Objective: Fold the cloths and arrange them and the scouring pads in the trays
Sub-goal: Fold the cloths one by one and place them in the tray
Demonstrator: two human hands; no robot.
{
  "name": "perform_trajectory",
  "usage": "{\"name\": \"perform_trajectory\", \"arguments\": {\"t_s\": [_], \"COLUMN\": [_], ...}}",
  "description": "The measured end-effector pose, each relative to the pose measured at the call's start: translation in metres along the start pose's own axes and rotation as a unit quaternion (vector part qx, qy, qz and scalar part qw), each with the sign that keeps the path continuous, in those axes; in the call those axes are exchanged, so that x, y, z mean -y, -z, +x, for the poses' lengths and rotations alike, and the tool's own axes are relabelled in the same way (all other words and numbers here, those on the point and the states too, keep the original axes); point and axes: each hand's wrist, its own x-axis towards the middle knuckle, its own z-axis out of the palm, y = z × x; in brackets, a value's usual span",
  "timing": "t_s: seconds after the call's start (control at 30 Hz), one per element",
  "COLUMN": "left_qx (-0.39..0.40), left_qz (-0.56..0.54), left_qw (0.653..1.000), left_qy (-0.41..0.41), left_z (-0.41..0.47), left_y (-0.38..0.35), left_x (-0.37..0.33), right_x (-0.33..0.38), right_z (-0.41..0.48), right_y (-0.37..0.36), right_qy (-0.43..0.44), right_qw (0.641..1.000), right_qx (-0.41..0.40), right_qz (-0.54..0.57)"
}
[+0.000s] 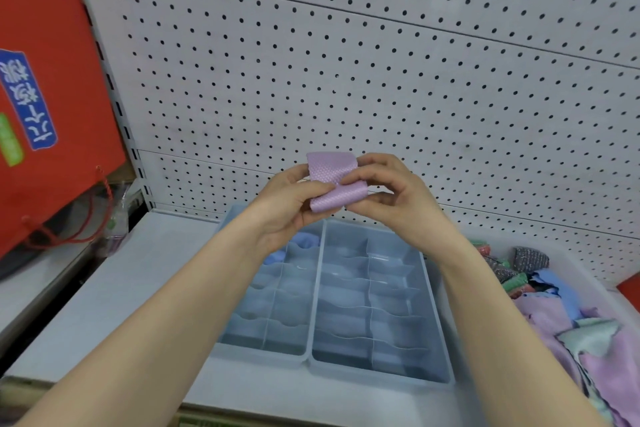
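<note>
A small lilac cloth, partly folded, is held up in the air between both hands above the trays. My left hand pinches its left side and my right hand pinches its right side. Below stand two blue-grey divided trays, the left tray and the right tray, side by side on the shelf. A folded blue cloth lies in a far compartment of the left tray. At the right a pile holds loose lilac cloths, a blue cloth and scouring pads.
A white pegboard wall rises just behind the trays. A red paper bag with cord handles leans at the left. The pale shelf surface extends left of the trays. The pile sits in a white bin.
</note>
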Motion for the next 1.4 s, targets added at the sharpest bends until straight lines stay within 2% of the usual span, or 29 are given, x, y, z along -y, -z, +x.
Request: {"name": "perform_trajectory", "arguments": {"t_s": [0.1, 0.2, 0.37, 0.47, 0.67, 0.77, 0.9, 1.0, 1.27, 1.4], "left_qx": [0.002, -0.031, -0.067, -0.062, -0.018, 0.001, 0.025, 0.043, -0.001, -0.044], "left_qz": [-0.045, -0.038, 0.097, 0.138, 0.111, 0.136, 0.152, 0.171, 0.183, 0.141], "left_qw": [0.999, 0.999, 0.989, 0.981, 0.991, 0.986, 0.983, 0.979, 0.981, 0.988], "left_qy": [0.016, -0.003, -0.093, -0.125, -0.074, -0.093, -0.101, -0.098, -0.065, -0.054], "left_z": [0.001, 0.005, 0.005, 0.001, -0.001, -0.002, -0.002, -0.001, 0.004, 0.002], "left_y": [-0.001, -0.001, -0.004, -0.006, -0.004, -0.002, 0.004, 0.008, 0.029, 0.044], "left_x": [-0.001, 0.000, 0.007, 0.008, 0.011, 0.015, 0.022, 0.029, 0.064, 0.080], "right_x": [0.000, -0.001, -0.004, -0.009, -0.011, -0.013, -0.017, -0.023, -0.048, -0.069], "right_z": [0.000, -0.001, -0.001, -0.001, 0.002, 0.004, 0.004, 0.003, 0.001, -0.009], "right_y": [0.001, 0.001, -0.007, -0.013, -0.009, -0.008, -0.013, -0.018, -0.040, -0.062], "right_qy": [-0.036, -0.059, -0.054, -0.056, -0.100, -0.096, -0.104, -0.101, -0.154, -0.242], "right_qw": [0.999, 0.998, 0.997, 0.994, 0.989, 0.989, 0.979, 0.978, 0.973, 0.939], "right_qx": [-0.003, 0.020, -0.055, -0.086, -0.092, -0.089, -0.090, -0.087, -0.069, -0.033], "right_qz": [0.014, 0.004, 0.017, 0.045, 0.058, 0.062, 0.152, 0.162, 0.159, 0.241]}}
